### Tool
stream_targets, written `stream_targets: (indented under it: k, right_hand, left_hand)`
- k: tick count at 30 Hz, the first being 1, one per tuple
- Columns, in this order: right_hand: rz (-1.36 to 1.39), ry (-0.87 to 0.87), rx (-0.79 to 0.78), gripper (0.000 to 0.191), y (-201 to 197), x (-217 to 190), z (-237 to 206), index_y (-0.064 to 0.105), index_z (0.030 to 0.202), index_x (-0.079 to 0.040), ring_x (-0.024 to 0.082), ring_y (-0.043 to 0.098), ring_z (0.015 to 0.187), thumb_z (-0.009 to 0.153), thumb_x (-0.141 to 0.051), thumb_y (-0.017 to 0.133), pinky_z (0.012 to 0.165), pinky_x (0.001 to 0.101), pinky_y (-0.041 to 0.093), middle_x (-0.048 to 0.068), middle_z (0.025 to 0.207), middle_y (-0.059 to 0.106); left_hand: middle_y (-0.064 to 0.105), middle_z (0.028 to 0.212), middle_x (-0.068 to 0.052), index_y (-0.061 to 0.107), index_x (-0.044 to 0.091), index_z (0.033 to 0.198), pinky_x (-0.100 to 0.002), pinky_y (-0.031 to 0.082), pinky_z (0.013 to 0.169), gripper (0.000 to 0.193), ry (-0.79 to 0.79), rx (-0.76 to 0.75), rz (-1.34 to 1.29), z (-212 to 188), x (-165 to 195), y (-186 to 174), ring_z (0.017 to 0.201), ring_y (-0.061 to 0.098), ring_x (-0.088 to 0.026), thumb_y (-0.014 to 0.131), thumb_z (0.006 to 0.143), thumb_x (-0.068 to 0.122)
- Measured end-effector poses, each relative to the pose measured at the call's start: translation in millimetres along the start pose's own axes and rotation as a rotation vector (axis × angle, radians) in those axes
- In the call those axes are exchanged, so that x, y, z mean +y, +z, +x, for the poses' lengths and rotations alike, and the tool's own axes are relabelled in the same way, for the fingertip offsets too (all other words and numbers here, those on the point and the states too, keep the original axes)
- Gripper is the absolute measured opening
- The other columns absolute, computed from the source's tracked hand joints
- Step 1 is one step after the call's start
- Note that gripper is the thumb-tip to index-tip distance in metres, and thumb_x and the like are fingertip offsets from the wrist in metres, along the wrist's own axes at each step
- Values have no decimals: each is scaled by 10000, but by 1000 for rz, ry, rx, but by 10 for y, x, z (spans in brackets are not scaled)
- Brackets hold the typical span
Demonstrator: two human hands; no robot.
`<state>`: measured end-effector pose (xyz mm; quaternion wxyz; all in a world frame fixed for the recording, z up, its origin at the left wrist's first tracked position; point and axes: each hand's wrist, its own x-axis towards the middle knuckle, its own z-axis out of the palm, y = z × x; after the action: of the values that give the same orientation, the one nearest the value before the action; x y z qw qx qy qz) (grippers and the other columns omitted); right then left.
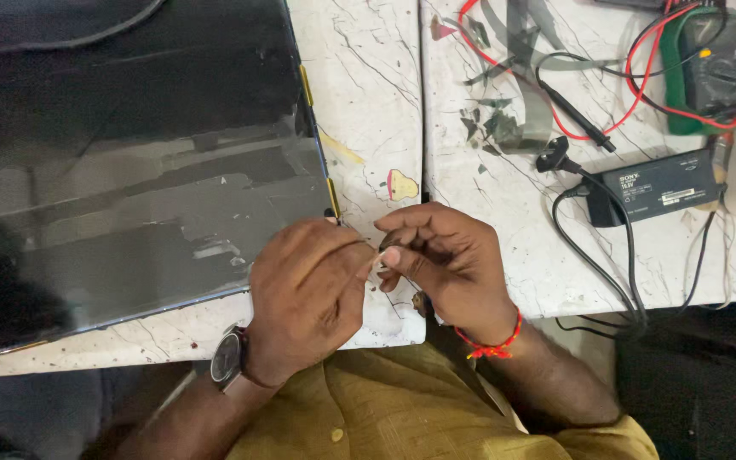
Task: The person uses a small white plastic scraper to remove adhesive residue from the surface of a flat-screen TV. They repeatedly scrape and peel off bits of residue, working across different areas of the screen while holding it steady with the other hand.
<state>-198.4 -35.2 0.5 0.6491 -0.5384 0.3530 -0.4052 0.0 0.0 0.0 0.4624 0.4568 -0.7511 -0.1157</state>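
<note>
A large dark glossy display panel (129,162) lies flat on the white marble table (368,94), with small yellow tabs along its right edge. My left hand (304,294), with a wristwatch on the wrist, rests at the panel's near right corner. My right hand (445,255), with a red thread on its wrist, meets it fingertip to fingertip. Between both hands' fingertips is a small pale strip (378,258), perhaps tape, pinched by both. What it is exactly I cannot tell.
At the right lie a black power adapter (658,186) with its cable, a multimeter in a green case (709,68) with red and black probe leads (577,115), and scraps of grey tape (513,111). The table's near edge runs just under my hands.
</note>
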Motion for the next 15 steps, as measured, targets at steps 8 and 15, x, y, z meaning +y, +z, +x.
stream_targets:
  k: [8,15]
  right_hand:
    - [80,51,145,218,-244,2,-25,681,1167,90,163,702,725,949,83,671,653,297,606,88,852,682]
    - [-136,-435,588,173,-845,13,-142,634,1250,73,194,687,778,1083,56,675,704,321,592,141,931,697]
  left_hand:
    - [692,958,-103,690,5,962,-389,584,812,113,138,29,23,215,27,45,888,686,-237,756,875,-27]
    - [742,982,-91,713,48,993,-346,573,785,23,-95,-99,-156,555,-47,290,912,730,-218,732,982,56]
